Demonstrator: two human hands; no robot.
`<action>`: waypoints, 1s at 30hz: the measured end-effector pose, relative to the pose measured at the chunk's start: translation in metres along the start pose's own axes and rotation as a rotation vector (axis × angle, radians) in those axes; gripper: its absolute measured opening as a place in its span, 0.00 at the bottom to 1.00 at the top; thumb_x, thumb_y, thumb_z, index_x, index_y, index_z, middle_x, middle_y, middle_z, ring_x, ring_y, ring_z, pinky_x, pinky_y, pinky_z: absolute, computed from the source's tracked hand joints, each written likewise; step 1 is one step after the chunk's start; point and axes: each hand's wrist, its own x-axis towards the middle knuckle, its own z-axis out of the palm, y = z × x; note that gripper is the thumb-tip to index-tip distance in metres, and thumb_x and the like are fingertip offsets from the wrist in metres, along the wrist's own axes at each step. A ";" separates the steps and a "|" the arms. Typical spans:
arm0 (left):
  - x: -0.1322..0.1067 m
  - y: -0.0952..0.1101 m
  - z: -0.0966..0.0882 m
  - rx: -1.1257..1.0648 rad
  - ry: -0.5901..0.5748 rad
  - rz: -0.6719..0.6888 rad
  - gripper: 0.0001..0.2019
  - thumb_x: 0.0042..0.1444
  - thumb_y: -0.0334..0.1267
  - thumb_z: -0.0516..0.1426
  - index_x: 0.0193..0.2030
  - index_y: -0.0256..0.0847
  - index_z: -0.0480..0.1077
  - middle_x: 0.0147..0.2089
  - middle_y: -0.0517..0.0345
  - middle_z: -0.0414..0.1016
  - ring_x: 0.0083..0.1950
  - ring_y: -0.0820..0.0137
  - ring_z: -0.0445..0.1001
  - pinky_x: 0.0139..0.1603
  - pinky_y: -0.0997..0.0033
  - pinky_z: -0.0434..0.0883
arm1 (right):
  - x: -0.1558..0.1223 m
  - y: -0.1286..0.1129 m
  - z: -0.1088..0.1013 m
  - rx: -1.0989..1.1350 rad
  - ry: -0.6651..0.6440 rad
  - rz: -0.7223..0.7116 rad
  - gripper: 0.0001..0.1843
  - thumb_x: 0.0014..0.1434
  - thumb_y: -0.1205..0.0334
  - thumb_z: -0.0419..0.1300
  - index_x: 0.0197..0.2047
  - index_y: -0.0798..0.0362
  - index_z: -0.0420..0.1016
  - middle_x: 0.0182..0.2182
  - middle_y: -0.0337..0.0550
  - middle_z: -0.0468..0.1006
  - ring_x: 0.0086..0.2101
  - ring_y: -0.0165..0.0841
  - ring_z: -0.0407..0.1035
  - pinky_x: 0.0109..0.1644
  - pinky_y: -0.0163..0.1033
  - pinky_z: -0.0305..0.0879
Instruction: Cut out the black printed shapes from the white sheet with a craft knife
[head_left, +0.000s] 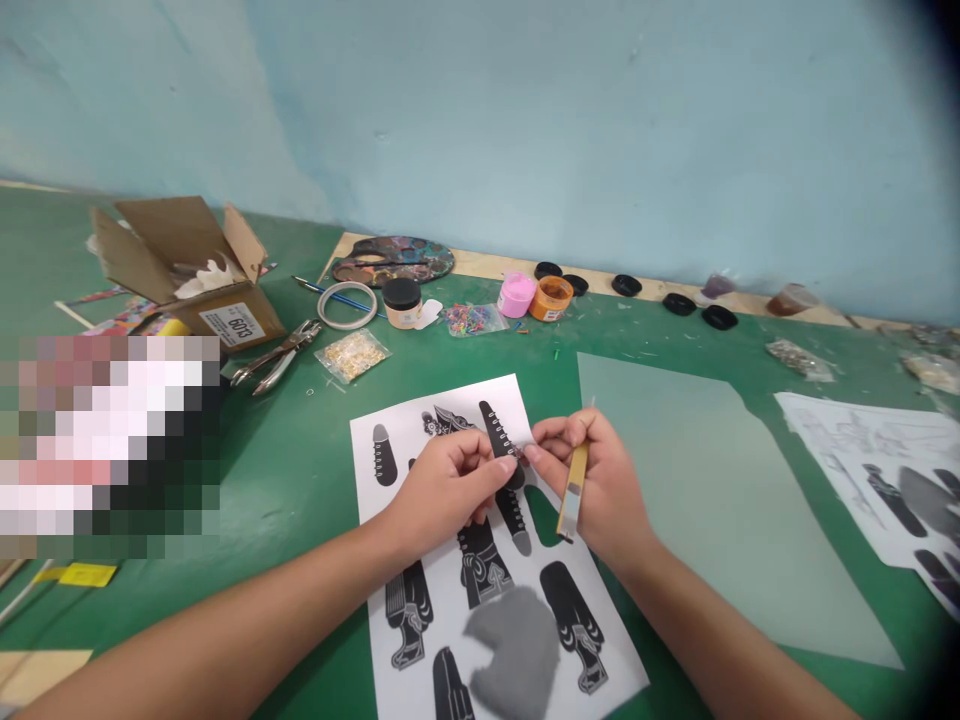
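Over the green table (300, 470) and the near printed sheet (420, 420), I see my right hand (600, 490) closed around a gold strip (574, 490), left hand (442, 490) pinching something tiny at the meeting fingertips.

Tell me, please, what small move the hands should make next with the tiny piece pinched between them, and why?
Probably lower it to the printed sheet. The left hand and right hand pinch a tiny piece at their fingertips just above the sheet's black shapes, while the right hand also holds a gold strip.
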 end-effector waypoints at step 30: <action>0.000 -0.001 -0.012 1.306 0.134 0.365 0.26 0.63 0.52 0.54 0.61 0.37 0.59 0.54 0.42 0.71 0.53 0.50 0.72 0.41 0.57 0.71 | 0.016 0.023 -0.017 -0.453 0.048 0.111 0.16 0.53 0.58 0.65 0.31 0.47 0.57 0.23 0.31 0.64 0.24 0.31 0.58 0.29 0.37 0.56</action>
